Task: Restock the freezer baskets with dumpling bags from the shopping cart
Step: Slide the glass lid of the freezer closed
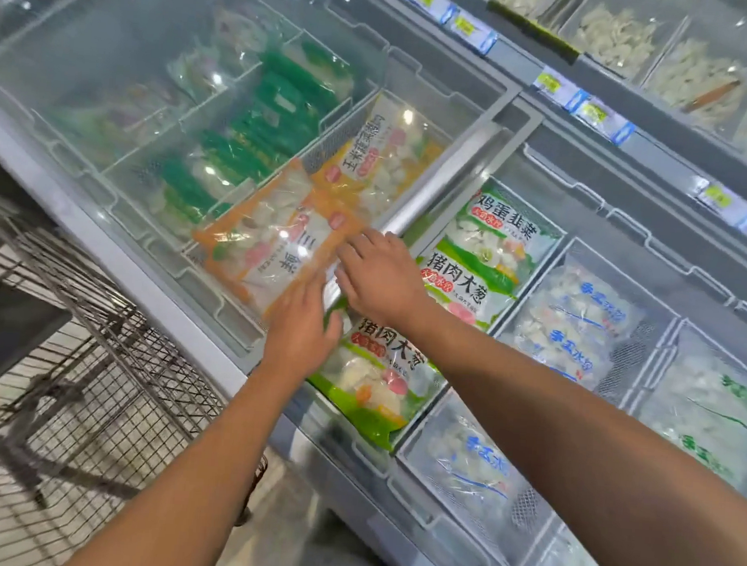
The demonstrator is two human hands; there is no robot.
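Your left hand (300, 330) and right hand (381, 274) are both on the near end of the orange dumpling bag (273, 236), fingers mostly straight, pressing rather than gripping. The bag lies flat in a freezer basket (328, 142), long axis running from you toward the back wall. Just right of it sit green bags (488, 255). The shopping cart (91, 378) is left of the freezer.

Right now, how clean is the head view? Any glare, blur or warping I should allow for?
Head view: glare spots on the orange bag and the closed glass lid, which hazes the bags under it; both hands slightly motion-blurred; wide-angle bending tilts the freezer rim; the cart sits in dimmer light, soft at the edge.
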